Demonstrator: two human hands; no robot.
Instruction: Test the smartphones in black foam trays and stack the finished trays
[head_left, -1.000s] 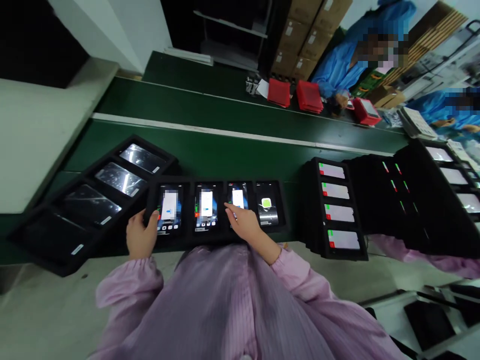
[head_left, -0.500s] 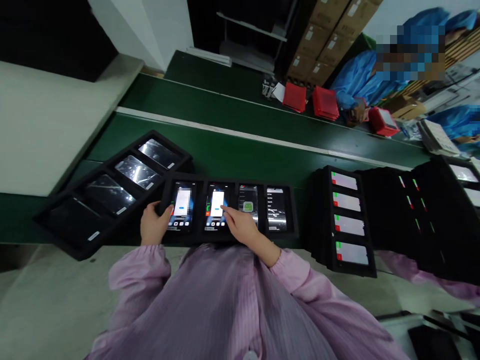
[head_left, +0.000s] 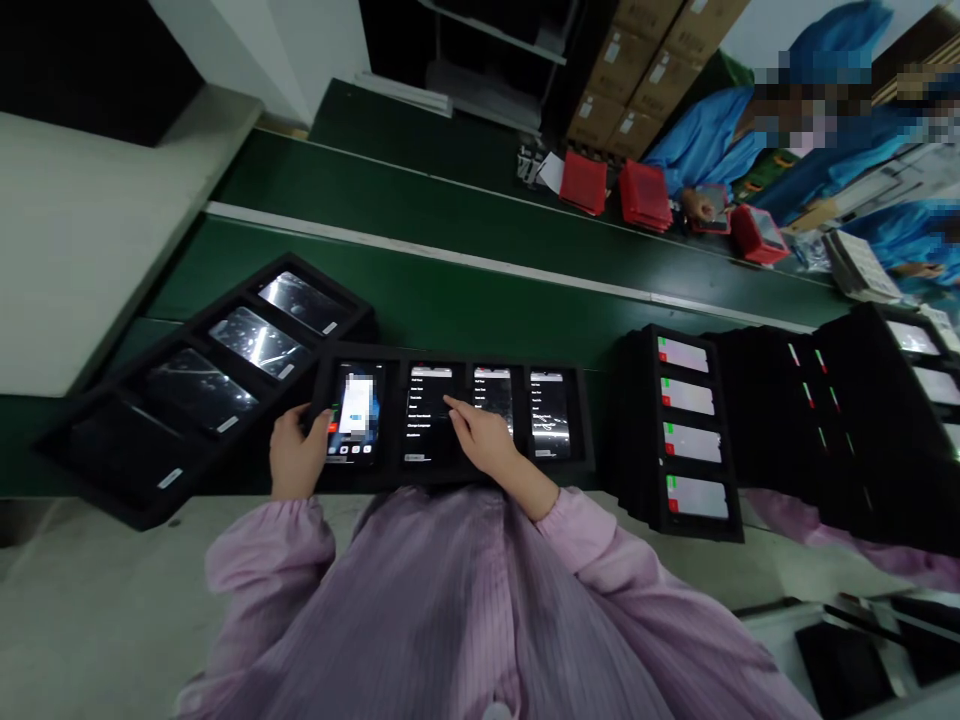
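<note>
Black tray (head_left: 584, 425) at near edge of green worktop (head_left: 420, 290) — long axis running left to right. Four phones (head_left: 550, 410) in it side by side, long axes crosswise to tray, tops pointing to far side. Left hand (head_left: 295, 455) grasps tray's left end, thumb beside leftmost phone (head_left: 355, 410). Right hand (head_left: 484, 440) grasps nothing: index finger extended at right edge of second phone from left (head_left: 429, 425) — contact cannot be told. Slanted tray (head_left: 139, 508) to left, far end angled rightward; tray stack (head_left: 637, 420) to right.
</note>
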